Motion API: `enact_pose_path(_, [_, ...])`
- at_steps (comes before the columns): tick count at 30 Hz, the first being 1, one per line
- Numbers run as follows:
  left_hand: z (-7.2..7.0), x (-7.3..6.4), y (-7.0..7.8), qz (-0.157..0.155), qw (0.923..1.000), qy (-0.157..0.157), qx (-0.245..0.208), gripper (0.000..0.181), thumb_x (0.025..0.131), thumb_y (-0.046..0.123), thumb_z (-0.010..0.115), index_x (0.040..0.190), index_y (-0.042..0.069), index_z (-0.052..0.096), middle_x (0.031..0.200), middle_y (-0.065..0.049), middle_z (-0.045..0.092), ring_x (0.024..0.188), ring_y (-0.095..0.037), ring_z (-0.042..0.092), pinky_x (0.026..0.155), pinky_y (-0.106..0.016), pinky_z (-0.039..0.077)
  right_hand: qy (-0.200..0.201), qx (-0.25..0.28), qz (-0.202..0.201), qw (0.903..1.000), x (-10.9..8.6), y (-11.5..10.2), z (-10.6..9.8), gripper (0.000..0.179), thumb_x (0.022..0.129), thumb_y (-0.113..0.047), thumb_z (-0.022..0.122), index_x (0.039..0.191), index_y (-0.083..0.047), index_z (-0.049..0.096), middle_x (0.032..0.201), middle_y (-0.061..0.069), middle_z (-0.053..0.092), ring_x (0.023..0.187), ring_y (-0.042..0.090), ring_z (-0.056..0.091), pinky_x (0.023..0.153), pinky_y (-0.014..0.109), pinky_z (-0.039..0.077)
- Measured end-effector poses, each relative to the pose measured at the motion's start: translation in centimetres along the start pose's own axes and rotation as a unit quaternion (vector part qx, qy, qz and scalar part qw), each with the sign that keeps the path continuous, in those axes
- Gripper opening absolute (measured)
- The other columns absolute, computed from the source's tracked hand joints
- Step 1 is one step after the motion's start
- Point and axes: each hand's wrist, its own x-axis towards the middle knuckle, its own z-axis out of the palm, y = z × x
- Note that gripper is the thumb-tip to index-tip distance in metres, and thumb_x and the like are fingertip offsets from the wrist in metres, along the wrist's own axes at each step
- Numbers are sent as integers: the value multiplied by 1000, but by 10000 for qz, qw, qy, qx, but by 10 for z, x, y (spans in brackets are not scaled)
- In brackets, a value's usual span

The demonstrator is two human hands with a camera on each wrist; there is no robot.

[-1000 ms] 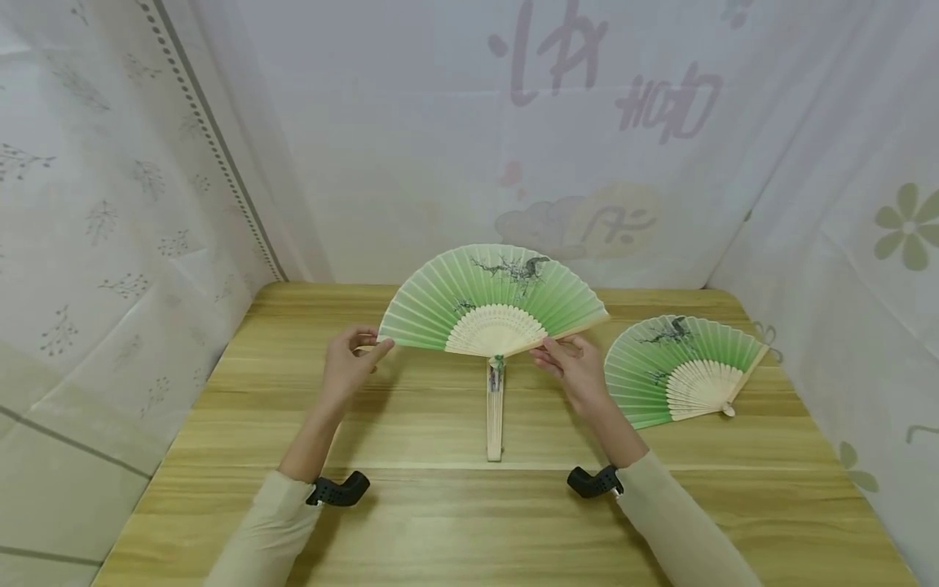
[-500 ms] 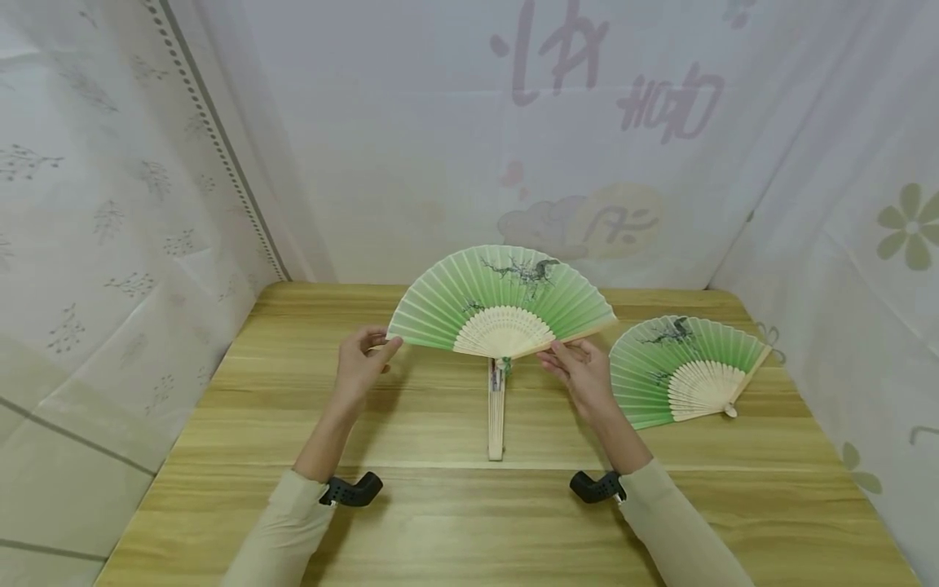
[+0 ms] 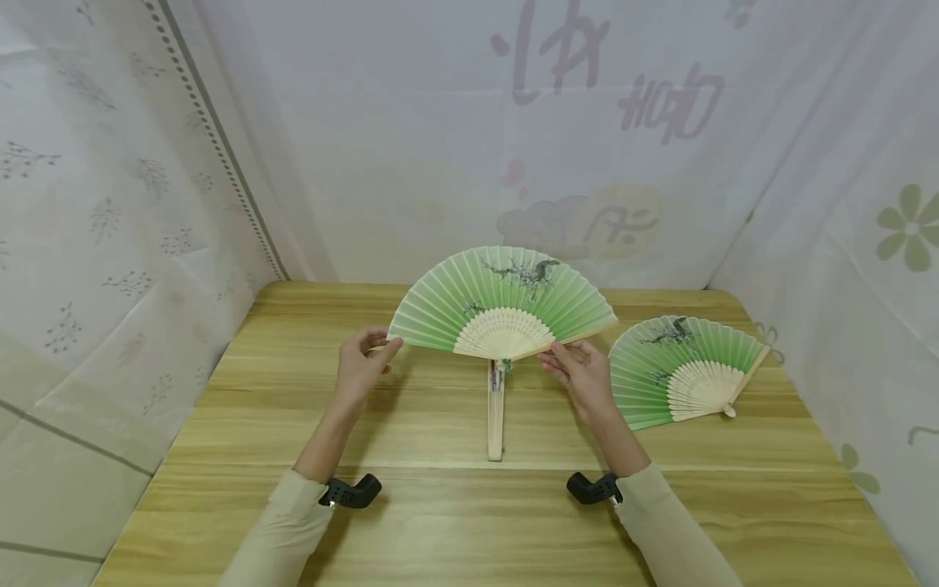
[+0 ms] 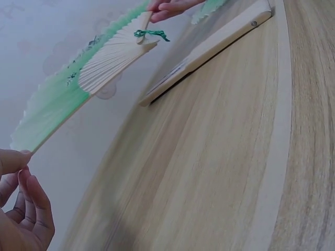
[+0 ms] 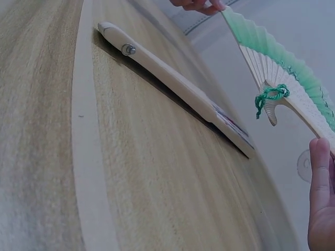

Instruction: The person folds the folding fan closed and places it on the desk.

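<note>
An opened green folding fan (image 3: pixel 506 297) with pale ribs and a dark branch print is held up above the table. My left hand (image 3: pixel 359 363) pinches its left corner between thumb and fingers, as the left wrist view shows too. My right hand (image 3: pixel 583 375) grips the right edge rib near the pivot, its thumb on the front. From the pivot hangs a green cord (image 5: pixel 273 97). Below it a closed folding fan (image 3: pixel 495 420) lies on the table, its upper end hidden behind the held fan. Right of my right hand lies another spread green folding fan (image 3: pixel 685 371).
The wooden table (image 3: pixel 469 538) has a pale line across it. Printed cloth curtains (image 3: pixel 411 147) stand along its back and sides. Both forearms carry black wrist mounts (image 3: pixel 352 491).
Over the past second the held fan and both hands have shifted slightly to the right. In the last half second they stay almost still. The other fans have not moved on the table.
</note>
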Motion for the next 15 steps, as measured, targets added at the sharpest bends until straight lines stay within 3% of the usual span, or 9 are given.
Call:
enact_pose_path(5, [-1, 2, -1, 11, 10000, 0, 17, 29, 97, 10, 72, 121, -4, 62, 111, -14, 64, 97, -40, 63, 68, -23, 54, -37, -24, -52, 10000, -1, 0, 1, 21, 102, -4, 62, 111, 13, 53, 97, 16, 72, 90, 26, 73, 83, 35, 57])
enact_pose_path(15, [-3, 4, -1, 27, 10000, -80, 25, 35, 98, 14, 72, 124, -5, 61, 114, -15, 61, 88, -28, 63, 69, -23, 54, -86, -96, -20, 9999, -1, -2, 4, 27, 101, -6, 64, 114, 14, 52, 97, 17, 70, 91, 26, 73, 85, 35, 57])
